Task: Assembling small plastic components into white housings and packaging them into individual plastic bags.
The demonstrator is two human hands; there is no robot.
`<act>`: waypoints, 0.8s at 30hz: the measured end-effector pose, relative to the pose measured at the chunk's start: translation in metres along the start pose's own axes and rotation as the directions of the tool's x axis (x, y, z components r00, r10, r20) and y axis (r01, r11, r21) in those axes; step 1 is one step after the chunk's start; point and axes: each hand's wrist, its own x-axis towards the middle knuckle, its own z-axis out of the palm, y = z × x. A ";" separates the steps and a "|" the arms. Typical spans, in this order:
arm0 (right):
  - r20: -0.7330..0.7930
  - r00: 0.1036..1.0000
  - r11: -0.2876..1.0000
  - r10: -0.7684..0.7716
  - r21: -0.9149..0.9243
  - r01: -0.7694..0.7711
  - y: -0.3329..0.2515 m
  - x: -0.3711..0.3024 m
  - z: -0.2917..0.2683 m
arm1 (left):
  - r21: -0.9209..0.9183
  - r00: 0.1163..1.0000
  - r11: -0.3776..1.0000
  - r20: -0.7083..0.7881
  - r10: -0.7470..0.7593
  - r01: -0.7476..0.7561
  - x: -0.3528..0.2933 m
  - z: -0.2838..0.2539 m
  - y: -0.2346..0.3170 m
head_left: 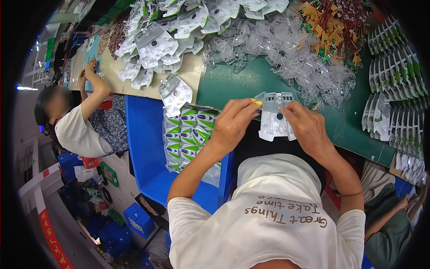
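My right hand (308, 130) grips the right edge of a silver-grey plastic housing (271, 122), which has a round hole and slots along its top. The housing tilts at the near edge of the green table, in front of my body. My left hand (233, 123) is at its upper left, fingers pinched together. At those fingertips show a small yellow bit (257, 102) and a clear plastic piece (260, 96); whether the clear piece touches the housing I cannot tell. Beyond my hands spreads a heap of clear plastic parts (286, 49).
White-and-green housings (154, 42) pile up at the far left, one lying at the edge. Yellow boards with red wires (329, 27) are heaped far right. Stacked housings (396, 76) line the right side. A blue bin (143, 134) holds finished-looking shells. Co-workers (85, 125) sit left and right.
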 end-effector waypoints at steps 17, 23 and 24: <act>-0.194 0.981 0.997 -0.001 0.071 0.015 0.014 -0.005 0.014 | 0.035 0.961 0.977 0.194 0.199 -0.209 0.028 0.020 0.011; -0.066 0.990 0.991 0.121 0.070 -0.116 0.011 -0.006 -0.003 | -0.016 0.973 0.977 0.094 0.211 -0.211 0.021 0.031 0.001; -0.069 0.990 0.991 0.124 0.069 -0.119 0.010 -0.007 -0.007 | -0.035 0.984 0.984 0.015 0.176 -0.175 0.017 0.034 0.002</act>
